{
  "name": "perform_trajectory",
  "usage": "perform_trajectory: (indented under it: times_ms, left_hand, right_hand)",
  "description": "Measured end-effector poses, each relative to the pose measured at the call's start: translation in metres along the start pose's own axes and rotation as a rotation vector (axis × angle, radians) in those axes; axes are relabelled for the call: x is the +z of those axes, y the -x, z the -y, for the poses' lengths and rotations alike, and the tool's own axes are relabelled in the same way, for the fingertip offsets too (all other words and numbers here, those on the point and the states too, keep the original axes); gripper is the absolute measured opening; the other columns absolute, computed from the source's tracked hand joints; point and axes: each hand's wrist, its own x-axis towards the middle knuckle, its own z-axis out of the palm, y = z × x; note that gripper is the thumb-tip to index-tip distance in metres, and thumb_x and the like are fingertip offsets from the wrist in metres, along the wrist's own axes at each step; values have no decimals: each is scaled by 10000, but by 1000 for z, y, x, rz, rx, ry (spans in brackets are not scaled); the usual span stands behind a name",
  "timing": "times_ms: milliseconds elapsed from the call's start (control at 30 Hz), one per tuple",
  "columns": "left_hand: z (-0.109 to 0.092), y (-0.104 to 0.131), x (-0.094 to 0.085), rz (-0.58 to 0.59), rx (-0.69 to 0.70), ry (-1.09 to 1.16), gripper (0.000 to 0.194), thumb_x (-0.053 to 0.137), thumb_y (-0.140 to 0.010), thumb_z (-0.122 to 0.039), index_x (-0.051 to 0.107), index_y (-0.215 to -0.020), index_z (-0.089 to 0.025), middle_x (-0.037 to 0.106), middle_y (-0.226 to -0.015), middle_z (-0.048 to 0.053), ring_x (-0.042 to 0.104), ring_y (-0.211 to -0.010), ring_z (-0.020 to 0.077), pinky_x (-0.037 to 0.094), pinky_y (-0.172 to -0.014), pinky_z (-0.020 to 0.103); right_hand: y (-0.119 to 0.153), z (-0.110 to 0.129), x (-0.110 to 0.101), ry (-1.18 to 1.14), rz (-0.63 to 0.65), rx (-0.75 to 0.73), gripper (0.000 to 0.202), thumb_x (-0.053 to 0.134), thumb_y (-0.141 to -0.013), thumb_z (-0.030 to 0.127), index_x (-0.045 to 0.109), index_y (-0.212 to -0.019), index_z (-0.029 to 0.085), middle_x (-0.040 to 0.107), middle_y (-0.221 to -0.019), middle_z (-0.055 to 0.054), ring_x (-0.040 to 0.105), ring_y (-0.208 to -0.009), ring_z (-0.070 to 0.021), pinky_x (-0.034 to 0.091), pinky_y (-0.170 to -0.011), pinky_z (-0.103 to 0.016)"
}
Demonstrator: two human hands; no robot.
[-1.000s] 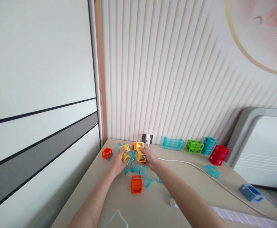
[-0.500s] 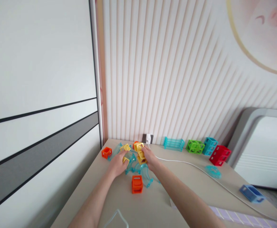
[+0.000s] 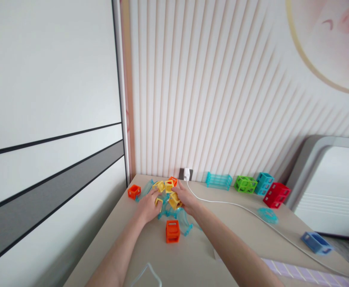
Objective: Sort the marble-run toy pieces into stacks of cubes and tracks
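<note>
My left hand (image 3: 148,206) is closed round a yellow cube frame (image 3: 159,185), with another yellow piece (image 3: 159,204) showing by its thumb. My right hand (image 3: 189,198) grips a pair of yellow cube frames, the upper one (image 3: 169,186) tilted and close to the left hand's yellow piece; whether they touch I cannot tell. The lower one (image 3: 175,201) sits against the right fingers. Beneath both hands lie clear teal curved tubes (image 3: 184,222), partly hidden. An orange cube frame (image 3: 172,232) stands nearer me, a second (image 3: 134,191) at the left, and a third (image 3: 173,181) behind the hands.
Along the wall stand a teal rack-like piece (image 3: 219,181), a green block (image 3: 245,183), a blue block (image 3: 264,183) and a red block (image 3: 277,195). A teal ring (image 3: 268,215) and a blue frame (image 3: 317,243) lie rightward. A white cable (image 3: 234,204) crosses the table from a plug (image 3: 187,174).
My right hand has moved its yellow cube frames slightly left and tilted them, bringing the upper one close to the yellow piece in my left hand. The left hand has barely moved.
</note>
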Motion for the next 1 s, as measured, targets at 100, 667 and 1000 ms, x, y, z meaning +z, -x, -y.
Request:
perform_trajectory:
  times_ms: [100, 667, 1000]
  left_hand:
    - [0, 0, -1, 8, 5, -12, 366, 550, -814, -149, 743, -1116, -222, 689, -1336, 104, 691, -1159, 303, 548, -1005, 420]
    - [-7, 4, -11, 0, 92, -122, 300, 504, -884, -207, 717, -1096, -216, 706, -1240, 107, 687, -1131, 288, 535, -927, 408]
    - [-4, 4, -10, -166, 124, -132, 270, 493, -946, -345, 735, -926, -224, 724, -1140, 101, 665, -1105, 301, 513, -957, 444]
  right_hand:
    - [-1, -4, -1, 81, 2, -49, 545, 662, -891, 405, 541, -1407, 274, 682, -743, 22, 623, -599, -142, 470, -526, -218]
    - [4, 30, -146, 1212, -547, -413, 462, 468, -948, 154, 569, -1399, 156, 544, -1448, -227, 446, -1368, -382, 314, -1121, -512]
    - [-22, 32, -238, 1827, -398, -386, 685, 738, -840, 216, 479, -1470, 282, 541, -1491, -139, 498, -1376, -310, 328, -1143, -471]
